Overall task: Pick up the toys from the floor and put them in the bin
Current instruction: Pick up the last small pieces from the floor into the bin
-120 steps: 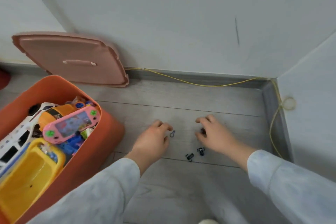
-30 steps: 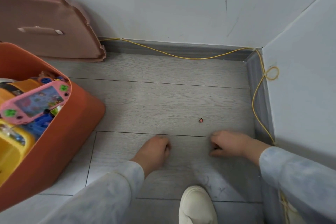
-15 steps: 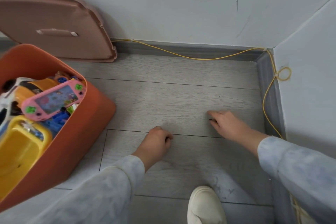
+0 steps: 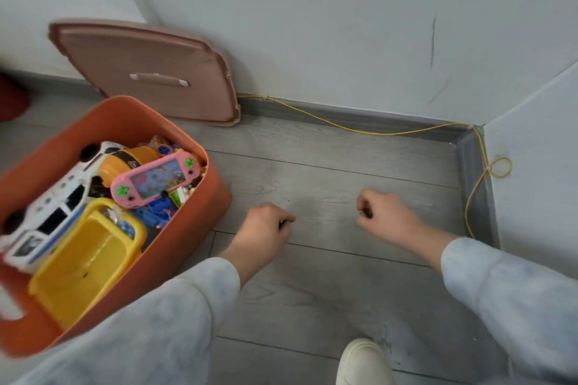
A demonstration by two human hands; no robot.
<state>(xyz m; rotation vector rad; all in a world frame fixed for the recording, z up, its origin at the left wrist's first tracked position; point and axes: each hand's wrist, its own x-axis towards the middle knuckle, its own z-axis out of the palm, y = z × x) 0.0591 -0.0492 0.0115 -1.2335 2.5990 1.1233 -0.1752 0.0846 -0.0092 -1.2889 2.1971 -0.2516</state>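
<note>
Bare floor (image 4: 328, 172) between bin (image 4: 215, 194) and baseboard (image 4: 472, 181)

Corner of a room. Grey wood-grain plank floor (image 4: 328, 166) meets two plain white walls (image 4: 312, 25) — the right-hand wall (image 4: 538, 181) angles in at the corner. A grey skirting board (image 4: 359, 122) runs along the base, with a thin yellow cable (image 4: 344, 127) lying on it, looped at the right. A dark vertical scratch (image 4: 433, 40) marks the back wall. Light is soft and even.
</note>
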